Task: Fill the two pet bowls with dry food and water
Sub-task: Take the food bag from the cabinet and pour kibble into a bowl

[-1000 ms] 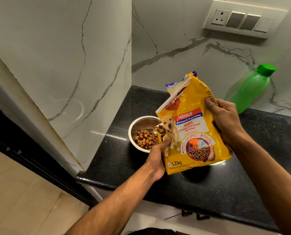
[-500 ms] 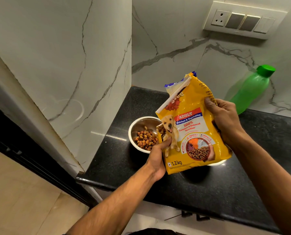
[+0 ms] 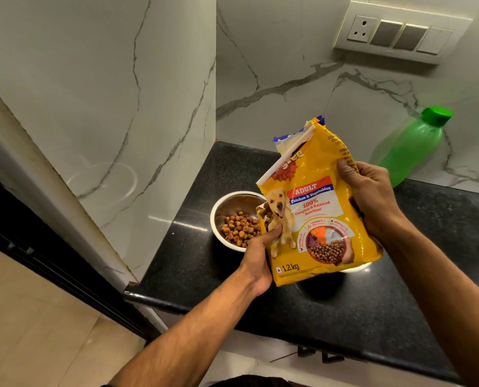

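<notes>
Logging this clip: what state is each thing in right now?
Steel bowl: partly filled with kibble.
Second bowl: mostly hidden behind bag, contents unseen.
Bag: open, tilted, held in both hands.
Bottle: capped, untouched.
Left hand: grip on bag.
Right hand: grip on bag.

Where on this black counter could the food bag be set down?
Bare counter lies along the front edge, and at the back corner between steel bowl and wall. It is crowded around the bowl and under the dog food bag.

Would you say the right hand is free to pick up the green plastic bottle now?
Probably not yet: the right hand grips the yellow dog food bag, though the green plastic bottle stands unobstructed just behind it.
</notes>
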